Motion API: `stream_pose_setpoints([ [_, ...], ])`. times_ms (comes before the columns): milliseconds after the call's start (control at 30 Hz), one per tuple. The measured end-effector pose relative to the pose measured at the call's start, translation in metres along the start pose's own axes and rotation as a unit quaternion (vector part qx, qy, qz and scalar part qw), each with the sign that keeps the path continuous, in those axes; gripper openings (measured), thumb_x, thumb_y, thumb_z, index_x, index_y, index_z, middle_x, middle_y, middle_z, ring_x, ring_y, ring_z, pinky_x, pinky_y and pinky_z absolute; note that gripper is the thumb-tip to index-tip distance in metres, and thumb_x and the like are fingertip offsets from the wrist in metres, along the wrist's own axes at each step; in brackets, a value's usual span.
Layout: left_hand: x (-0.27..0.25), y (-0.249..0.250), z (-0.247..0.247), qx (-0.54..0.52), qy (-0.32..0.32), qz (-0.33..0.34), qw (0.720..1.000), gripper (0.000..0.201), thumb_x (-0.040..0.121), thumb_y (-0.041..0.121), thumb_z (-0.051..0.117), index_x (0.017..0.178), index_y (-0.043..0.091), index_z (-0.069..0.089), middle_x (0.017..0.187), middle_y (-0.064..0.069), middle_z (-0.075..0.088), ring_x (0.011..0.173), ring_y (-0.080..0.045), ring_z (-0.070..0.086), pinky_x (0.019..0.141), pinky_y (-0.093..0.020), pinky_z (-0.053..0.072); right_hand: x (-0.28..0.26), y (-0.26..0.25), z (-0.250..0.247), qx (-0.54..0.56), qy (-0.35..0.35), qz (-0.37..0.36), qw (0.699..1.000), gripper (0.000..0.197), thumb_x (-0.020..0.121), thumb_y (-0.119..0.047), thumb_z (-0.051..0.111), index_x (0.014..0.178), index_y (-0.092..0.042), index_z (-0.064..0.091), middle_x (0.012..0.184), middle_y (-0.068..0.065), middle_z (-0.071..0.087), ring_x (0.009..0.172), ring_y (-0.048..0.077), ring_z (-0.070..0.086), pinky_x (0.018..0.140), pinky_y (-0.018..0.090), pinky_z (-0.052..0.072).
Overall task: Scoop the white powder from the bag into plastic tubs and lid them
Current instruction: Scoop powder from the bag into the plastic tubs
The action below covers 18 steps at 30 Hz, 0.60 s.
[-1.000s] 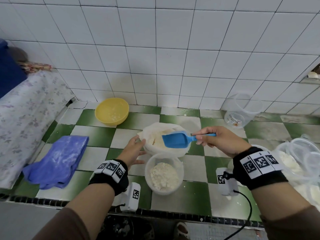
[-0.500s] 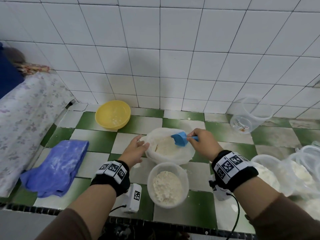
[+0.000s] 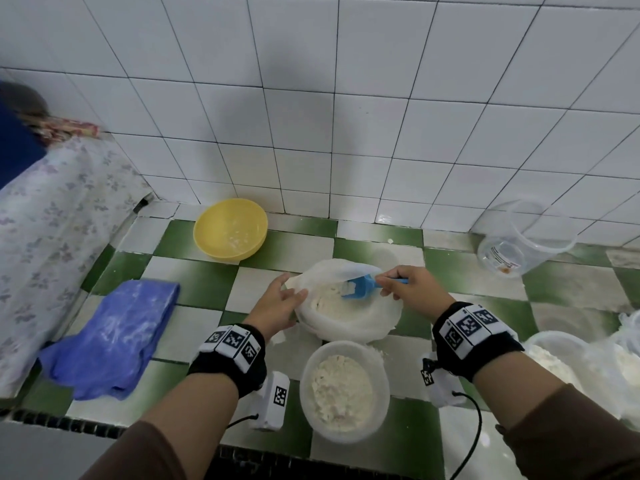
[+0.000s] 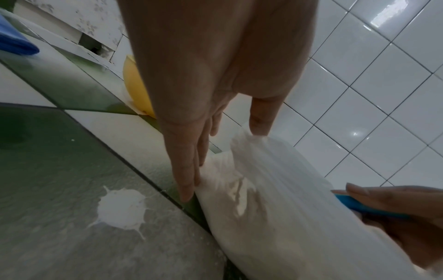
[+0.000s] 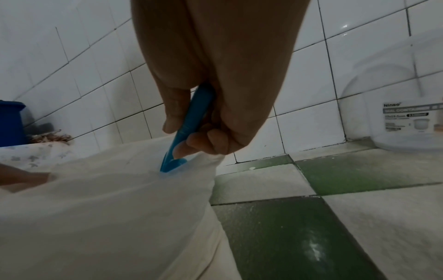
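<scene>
A white plastic bag (image 3: 346, 317) of powder sits open on the checked counter. My right hand (image 3: 388, 284) grips the handle of a blue scoop (image 3: 358, 287), whose bowl is dipped into the powder at the bag's far right side. In the right wrist view the scoop (image 5: 191, 117) goes down behind the bag (image 5: 107, 199) rim. My left hand (image 3: 287, 292) steadies the bag's left side: straight fingers (image 4: 189, 180) lie against the bag (image 4: 275, 199) and the thumb rests on its rim. A clear round tub (image 3: 304, 382), partly filled with powder, stands without a lid just in front of the bag.
A yellow bowl (image 3: 230, 228) stands by the back wall. A blue cloth (image 3: 114, 334) lies at the left. A large clear container (image 3: 523, 237) leans in the right corner. More tubs with powder (image 3: 554, 355) crowd the right edge. Spilled powder (image 4: 120, 210) marks the counter.
My right hand has moved left and down, taking the scoop from above the bag into the powder. The left hand has stayed on the bag's rim.
</scene>
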<state>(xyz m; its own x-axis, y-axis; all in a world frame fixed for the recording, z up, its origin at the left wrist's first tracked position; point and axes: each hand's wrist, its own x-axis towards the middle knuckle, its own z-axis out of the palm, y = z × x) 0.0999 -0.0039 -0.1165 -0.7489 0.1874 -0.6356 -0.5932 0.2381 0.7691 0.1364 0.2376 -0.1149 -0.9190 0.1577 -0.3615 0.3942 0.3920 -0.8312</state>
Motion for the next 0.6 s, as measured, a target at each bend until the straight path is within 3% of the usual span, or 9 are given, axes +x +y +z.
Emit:
stream_pose_setpoints([
  [100, 0.004, 0.000, -0.001, -0.012, 0.000, -0.001, 1.000, 0.053, 0.095, 0.015, 0.056, 0.143, 0.019, 0.032, 0.129, -0.011, 0.052, 0.111, -0.028, 0.056, 0.085, -0.039, 0.052, 0.003, 0.001, 0.000, -0.007, -0.012, 0.001, 1.000, 0.012, 0.089, -0.019, 0.062, 0.085, -0.009, 0.067, 0.069, -0.001, 0.064, 0.053, -0.002, 0.051, 0.053, 0.005, 0.041],
  [333, 0.008, -0.001, -0.003, -0.018, -0.006, -0.005, 1.000, 0.055, 0.096, 0.017, 0.055, 0.145, 0.021, 0.029, 0.130, -0.011, 0.051, 0.109, -0.028, 0.058, 0.076, -0.033, 0.055, 0.007, -0.002, 0.010, -0.036, -0.068, 0.006, 0.997, 0.017, 0.089, -0.025, 0.062, 0.076, -0.015, 0.064, 0.070, -0.004, 0.065, 0.057, 0.005, 0.050, 0.058, 0.012, 0.042],
  [600, 0.010, 0.000, 0.000, -0.030, -0.027, -0.005, 0.999, 0.056, 0.097, 0.018, 0.052, 0.147, 0.024, 0.027, 0.136, -0.015, 0.050, 0.105, -0.028, 0.061, 0.075, -0.031, 0.054, 0.005, -0.006, 0.021, -0.016, -0.078, 0.023, 0.997, 0.018, 0.091, -0.023, 0.060, 0.078, -0.011, 0.063, 0.074, 0.004, 0.066, 0.048, -0.001, 0.047, 0.049, 0.009, 0.038],
])
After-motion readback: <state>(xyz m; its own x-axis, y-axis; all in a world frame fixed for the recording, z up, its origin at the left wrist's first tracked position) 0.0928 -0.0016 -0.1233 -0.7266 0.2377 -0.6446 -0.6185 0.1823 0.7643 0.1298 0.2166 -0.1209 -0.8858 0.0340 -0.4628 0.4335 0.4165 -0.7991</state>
